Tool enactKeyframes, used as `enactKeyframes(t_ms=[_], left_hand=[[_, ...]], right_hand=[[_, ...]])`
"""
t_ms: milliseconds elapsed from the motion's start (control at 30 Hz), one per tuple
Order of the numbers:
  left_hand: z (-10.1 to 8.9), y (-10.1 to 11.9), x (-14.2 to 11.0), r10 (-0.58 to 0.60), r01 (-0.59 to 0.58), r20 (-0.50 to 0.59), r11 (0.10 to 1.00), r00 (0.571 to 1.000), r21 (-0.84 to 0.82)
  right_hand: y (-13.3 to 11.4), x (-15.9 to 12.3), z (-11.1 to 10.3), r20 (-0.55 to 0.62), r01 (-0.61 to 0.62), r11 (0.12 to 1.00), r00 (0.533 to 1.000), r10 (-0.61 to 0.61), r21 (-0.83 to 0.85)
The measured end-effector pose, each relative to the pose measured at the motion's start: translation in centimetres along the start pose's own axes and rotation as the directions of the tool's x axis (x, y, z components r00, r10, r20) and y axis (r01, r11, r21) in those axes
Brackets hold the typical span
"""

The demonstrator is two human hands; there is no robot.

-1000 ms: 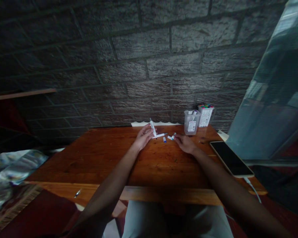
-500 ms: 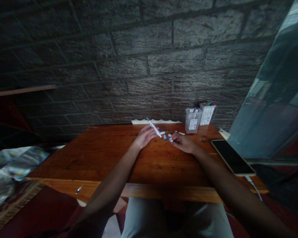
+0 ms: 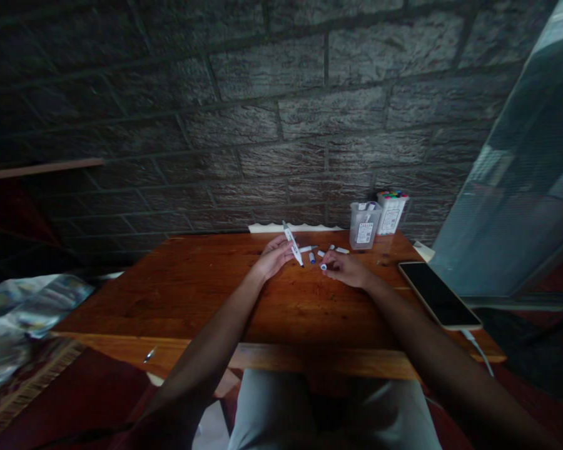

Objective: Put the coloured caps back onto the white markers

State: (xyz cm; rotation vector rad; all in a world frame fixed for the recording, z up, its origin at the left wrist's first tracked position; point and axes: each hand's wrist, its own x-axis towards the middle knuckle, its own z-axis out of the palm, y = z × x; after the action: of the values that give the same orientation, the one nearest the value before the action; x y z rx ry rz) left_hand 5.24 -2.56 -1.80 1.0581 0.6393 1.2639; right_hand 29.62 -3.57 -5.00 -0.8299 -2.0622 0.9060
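My left hand [image 3: 273,256] is closed on a white marker [image 3: 292,243], which tilts with its dark tip down toward the wooden table [image 3: 206,294]. My right hand [image 3: 343,267] is curled, pinching a small marker cap [image 3: 323,267] at its fingertips. Between and beyond my hands lie another white marker [image 3: 307,249] and a few loose caps [image 3: 312,257]. Behind them stand a clear marker box [image 3: 365,225] and a second box full of coloured markers [image 3: 390,212].
A phone [image 3: 438,295] lies at the table's right edge with a cable hanging off. A brick wall rises right behind the table. A glass panel stands to the right. Crumpled plastic bags [image 3: 23,306] lie on the floor at left.
My left hand has turned the marker from nearly upright to tip down and toward the right. My right hand has taken a cap off the table and drawn in toward the marker.
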Motion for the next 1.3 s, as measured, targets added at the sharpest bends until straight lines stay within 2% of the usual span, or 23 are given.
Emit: enactKeyframes(t_ms=[133,433,700,1000,1300], left_hand=[[-0.06,-0.1,0.06,0.003,-0.003,-0.003,1.0,1.0,0.008],[-0.08,-0.13,0.1,0.005,-0.004,0.017,0.999,1.0,-0.035],[-0.09,-0.41,-0.07,-0.009,0.008,0.049,1.0,0.999,0.019],[0.12,-0.43,-0.29,-0.031,0.029,0.073,0.999,0.997,0.036],[0.03,-0.56,-0.28,-0.034,0.031,0.081,0.998,0.996,0.048]], right_hand=[[0.04,0.01,-0.02,0.023,-0.043,0.998,0.999,0.044,-0.034],[-0.2,-0.04,-0.05,0.021,-0.037,0.998,0.999,0.038,-0.055],[-0.13,0.11,0.16,0.063,-0.022,0.999,0.998,0.02,0.031],[0.05,0.11,0.25,0.021,-0.016,1.0,1.0,0.015,0.005],[-0.13,0.13,0.13,0.038,-0.002,0.999,0.999,0.004,-0.048]])
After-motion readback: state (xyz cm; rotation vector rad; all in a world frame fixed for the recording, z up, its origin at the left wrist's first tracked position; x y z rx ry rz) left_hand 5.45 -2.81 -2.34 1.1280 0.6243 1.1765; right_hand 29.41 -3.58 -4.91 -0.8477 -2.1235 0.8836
